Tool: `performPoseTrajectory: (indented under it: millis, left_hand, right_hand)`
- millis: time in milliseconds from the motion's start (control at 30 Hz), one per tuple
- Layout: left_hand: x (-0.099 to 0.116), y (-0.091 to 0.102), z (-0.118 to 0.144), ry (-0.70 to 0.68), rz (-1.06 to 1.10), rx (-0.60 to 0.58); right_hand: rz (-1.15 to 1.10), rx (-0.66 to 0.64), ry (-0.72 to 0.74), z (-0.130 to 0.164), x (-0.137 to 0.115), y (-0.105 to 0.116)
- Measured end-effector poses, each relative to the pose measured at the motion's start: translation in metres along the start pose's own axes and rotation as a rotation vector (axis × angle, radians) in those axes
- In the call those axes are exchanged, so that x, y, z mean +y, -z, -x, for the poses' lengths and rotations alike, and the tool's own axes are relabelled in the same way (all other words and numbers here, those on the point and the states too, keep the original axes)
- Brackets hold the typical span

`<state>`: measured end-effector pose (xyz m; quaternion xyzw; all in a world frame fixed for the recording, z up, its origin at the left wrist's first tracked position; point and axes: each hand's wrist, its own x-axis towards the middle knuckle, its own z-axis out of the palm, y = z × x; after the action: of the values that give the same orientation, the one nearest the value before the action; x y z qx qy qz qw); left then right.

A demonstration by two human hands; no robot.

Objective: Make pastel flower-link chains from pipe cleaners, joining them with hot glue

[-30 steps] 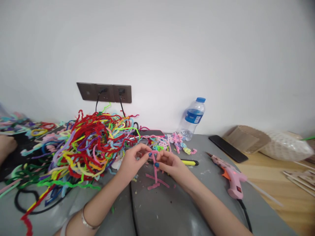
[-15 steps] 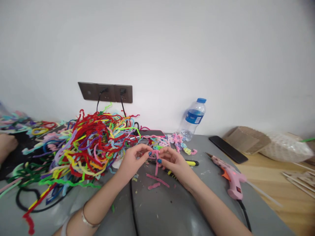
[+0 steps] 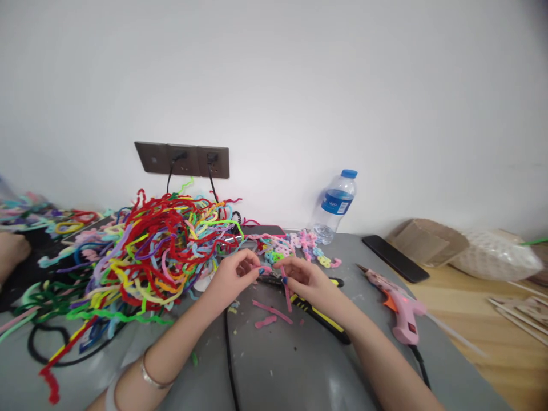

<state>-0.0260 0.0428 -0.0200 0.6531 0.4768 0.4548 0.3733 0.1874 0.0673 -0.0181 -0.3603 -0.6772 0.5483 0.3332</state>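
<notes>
Since a second ago: both hands dropped lower and drifted slightly apart; yellow-black cutter [image 3: 319, 314] now in plain view under right wrist; two loose pink bits [image 3: 269, 315] unmoved on grey table [image 3: 299, 371].

Biggest first: one tangled pile of multicolour pipe cleaners [image 3: 154, 251] left of hands. One water bottle [image 3: 335, 206] by wall. One pink glue gun [image 3: 398, 305] right of hands, well apart. One black phone [image 3: 394, 258] beyond it. One chain of pastel links [image 3: 306, 245] just behind hands.

Left hand [image 3: 229, 279] and right hand [image 3: 306, 279] close together, fingertips nearly meeting, both pinched on one pink pipe cleaner piece [image 3: 285, 285]. Upper end between the two hands, lower end hanging down from right fingers toward table, just above loose bits. Another person's hand [image 3: 11, 251] at far left edge.
</notes>
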Motion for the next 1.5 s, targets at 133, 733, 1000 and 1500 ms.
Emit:
performPoseTrajectory:
  millis: [133, 733, 1000, 1500]
  left_hand:
    - [-0.003, 0.0, 0.0, 0.013, 0.015, -0.049]
    - [0.003, -0.003, 0.001, 0.033, 0.033, -0.048]
    - [0.003, -0.002, 0.002, -0.03, -0.106, -0.059]
    - [0.008, -0.004, 0.007, -0.169, -0.336, 0.011]
  right_hand:
    - [0.009, -0.009, -0.015, 0.0, 0.0, -0.001]
    - [-0.091, 0.003, -0.042, 0.001, -0.01, -0.016]
    - [-0.056, -0.011, -0.028, 0.002, -0.012, -0.012]
    - [-0.099, -0.029, 0.044, -0.002, -0.006, -0.016]
